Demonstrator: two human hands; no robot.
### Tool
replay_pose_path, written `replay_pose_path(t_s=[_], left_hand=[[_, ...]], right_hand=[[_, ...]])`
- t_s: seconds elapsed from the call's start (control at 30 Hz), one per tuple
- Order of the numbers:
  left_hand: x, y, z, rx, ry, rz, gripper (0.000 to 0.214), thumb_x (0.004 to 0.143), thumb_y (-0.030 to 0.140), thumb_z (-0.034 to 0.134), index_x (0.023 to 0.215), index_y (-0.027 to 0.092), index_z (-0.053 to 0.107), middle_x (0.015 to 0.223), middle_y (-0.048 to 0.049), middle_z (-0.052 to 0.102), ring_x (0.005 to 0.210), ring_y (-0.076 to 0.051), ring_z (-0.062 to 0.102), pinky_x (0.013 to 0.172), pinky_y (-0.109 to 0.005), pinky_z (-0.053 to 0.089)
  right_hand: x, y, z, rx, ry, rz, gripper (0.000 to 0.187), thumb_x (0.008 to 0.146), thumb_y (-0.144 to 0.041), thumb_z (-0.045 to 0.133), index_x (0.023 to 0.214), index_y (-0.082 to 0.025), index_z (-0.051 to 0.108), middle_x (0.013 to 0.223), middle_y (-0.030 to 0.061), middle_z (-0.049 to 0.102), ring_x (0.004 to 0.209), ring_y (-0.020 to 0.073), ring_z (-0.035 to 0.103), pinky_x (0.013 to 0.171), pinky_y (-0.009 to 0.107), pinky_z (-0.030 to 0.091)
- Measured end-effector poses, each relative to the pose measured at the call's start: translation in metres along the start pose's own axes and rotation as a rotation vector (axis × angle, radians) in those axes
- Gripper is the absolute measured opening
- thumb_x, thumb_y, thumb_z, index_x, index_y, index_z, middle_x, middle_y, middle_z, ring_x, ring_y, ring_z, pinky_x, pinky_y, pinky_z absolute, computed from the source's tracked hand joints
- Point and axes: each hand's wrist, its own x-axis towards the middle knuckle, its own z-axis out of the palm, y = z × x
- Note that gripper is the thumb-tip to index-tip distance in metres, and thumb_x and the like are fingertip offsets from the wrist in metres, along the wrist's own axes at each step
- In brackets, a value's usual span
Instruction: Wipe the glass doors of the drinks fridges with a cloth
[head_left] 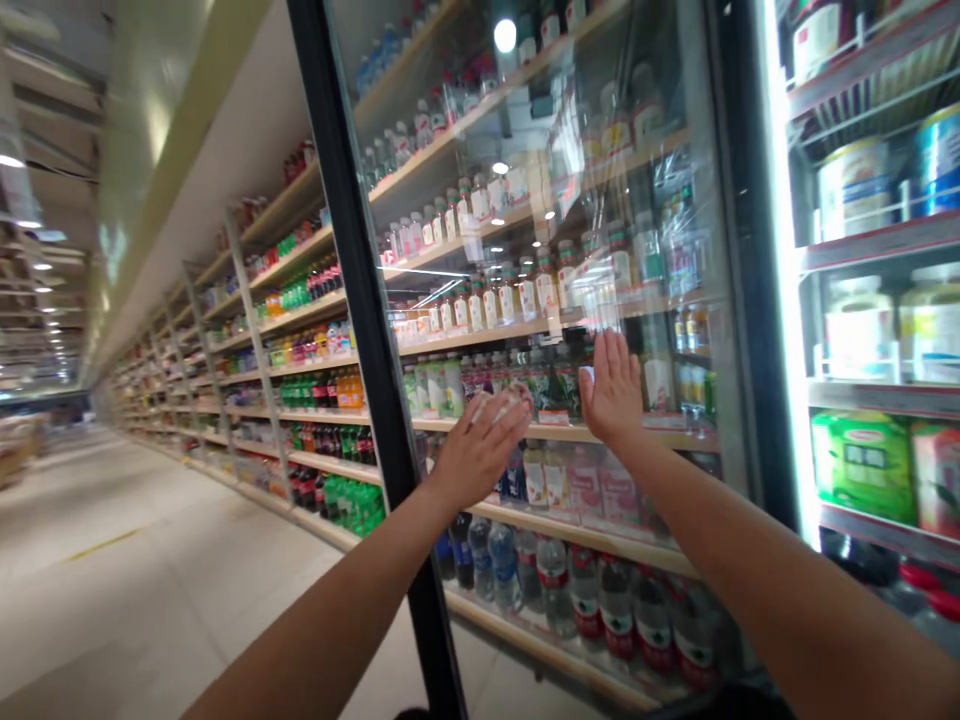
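Observation:
A glass cooler door (555, 130) with a dark frame (356, 250) stands swung open before me. My left hand (484, 445) lies against the lower middle of the pane, palm toward it, fingers extended; a faint reflection shows at their tips. To its right, my right hand (615, 390) is flat on the same pane with its fingers stretched upward. A small white patch shows by the right thumb, and I cannot tell whether it is a cloth or a reflection. Both palms are hidden.
Through the glass, shelves hold rows of drink bottles (551, 570). On the right, a lit cooler holds jars (859, 330) and a green pack (862, 465). Long shelving (315, 365) runs away on the left beside the pale floor (150, 570).

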Motion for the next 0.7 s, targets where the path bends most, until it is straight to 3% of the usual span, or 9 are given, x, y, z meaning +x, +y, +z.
replay_pose_path(t_s=[0.1, 0.2, 0.3, 0.33, 0.47, 0.5, 0.53, 0.63, 0.7], left_hand=[[0.008, -0.015, -0.004, -0.048, -0.027, 0.086, 0.061, 0.095, 0.020, 0.054, 0.155, 0.022, 0.043, 0.160, -0.0048, 0.046, 0.155, -0.026, 0.029, 0.132, -0.051, 0.015], [0.021, -0.037, -0.011, -0.075, 0.039, -0.184, 0.063, 0.097, 0.020, 0.051, 0.158, 0.025, 0.038, 0.160, -0.0068, 0.046, 0.156, -0.028, 0.026, 0.130, -0.055, 0.017], [0.023, -0.035, -0.011, -0.057, 0.108, -0.460, 0.063, 0.098, 0.021, 0.050, 0.159, 0.021, 0.036, 0.162, -0.0110, 0.042, 0.158, -0.032, 0.021, 0.128, -0.060, 0.019], [0.021, -0.030, -0.010, -0.053, 0.107, -0.437, 0.063, 0.097, 0.020, 0.050, 0.159, 0.020, 0.036, 0.162, -0.0118, 0.042, 0.158, -0.033, 0.020, 0.127, -0.061, 0.019], [0.006, -0.019, -0.008, -0.101, -0.061, 0.120, 0.061, 0.098, 0.021, 0.052, 0.157, 0.024, 0.038, 0.160, -0.0066, 0.047, 0.155, -0.027, 0.030, 0.129, -0.053, 0.020], [0.005, -0.022, -0.010, -0.105, -0.088, 0.167, 0.060, 0.098, 0.022, 0.052, 0.156, 0.026, 0.039, 0.160, -0.0051, 0.047, 0.154, -0.026, 0.032, 0.129, -0.052, 0.019], [0.005, -0.027, -0.012, -0.095, -0.091, 0.121, 0.060, 0.098, 0.022, 0.052, 0.156, 0.026, 0.039, 0.160, -0.0046, 0.047, 0.154, -0.026, 0.032, 0.129, -0.052, 0.019], [0.009, -0.039, -0.017, -0.035, 0.020, -0.285, 0.060, 0.098, 0.021, 0.050, 0.157, 0.024, 0.038, 0.162, -0.0069, 0.044, 0.157, -0.029, 0.024, 0.129, -0.056, 0.016], [0.011, -0.034, -0.015, -0.022, 0.077, -0.456, 0.063, 0.098, 0.021, 0.050, 0.159, 0.020, 0.035, 0.164, -0.0106, 0.039, 0.159, -0.032, 0.015, 0.129, -0.058, 0.015]], right_hand=[[0.003, 0.001, 0.000, -0.013, -0.014, 0.001, 0.066, 0.107, -0.041, 0.022, 0.166, -0.016, 0.005, 0.169, 0.0158, 0.028, 0.158, 0.0279, 0.022, 0.126, 0.054, 0.023], [0.001, 0.002, 0.000, -0.012, -0.030, 0.013, 0.066, 0.106, -0.042, 0.021, 0.166, -0.016, 0.006, 0.170, 0.0148, 0.027, 0.158, 0.0274, 0.021, 0.126, 0.054, 0.022], [0.000, 0.002, -0.001, -0.012, -0.032, 0.013, 0.066, 0.106, -0.043, 0.020, 0.165, -0.015, 0.011, 0.169, 0.0144, 0.028, 0.158, 0.0276, 0.021, 0.126, 0.054, 0.022], [0.000, 0.002, -0.001, -0.012, -0.031, 0.013, 0.066, 0.106, -0.044, 0.020, 0.165, -0.015, 0.013, 0.169, 0.0147, 0.028, 0.158, 0.0278, 0.021, 0.126, 0.054, 0.022], [0.000, 0.003, -0.003, -0.006, -0.030, 0.007, 0.066, 0.106, -0.042, 0.020, 0.165, -0.014, 0.014, 0.169, 0.0159, 0.028, 0.158, 0.0280, 0.021, 0.126, 0.055, 0.021], [-0.001, 0.003, -0.003, -0.007, -0.029, 0.003, 0.066, 0.106, -0.042, 0.020, 0.165, -0.014, 0.013, 0.169, 0.0159, 0.027, 0.159, 0.0278, 0.020, 0.126, 0.055, 0.021], [-0.001, 0.003, -0.003, -0.009, -0.029, -0.001, 0.066, 0.106, -0.041, 0.021, 0.165, -0.013, 0.013, 0.169, 0.0159, 0.027, 0.159, 0.0277, 0.019, 0.126, 0.055, 0.021], [-0.001, 0.003, -0.004, -0.029, -0.031, -0.003, 0.065, 0.105, -0.040, 0.022, 0.164, -0.012, 0.015, 0.169, 0.0157, 0.027, 0.159, 0.0276, 0.019, 0.127, 0.054, 0.022], [0.000, 0.004, -0.004, -0.052, -0.043, -0.001, 0.065, 0.105, -0.039, 0.022, 0.164, -0.011, 0.018, 0.169, 0.0156, 0.027, 0.158, 0.0278, 0.020, 0.127, 0.053, 0.023]])
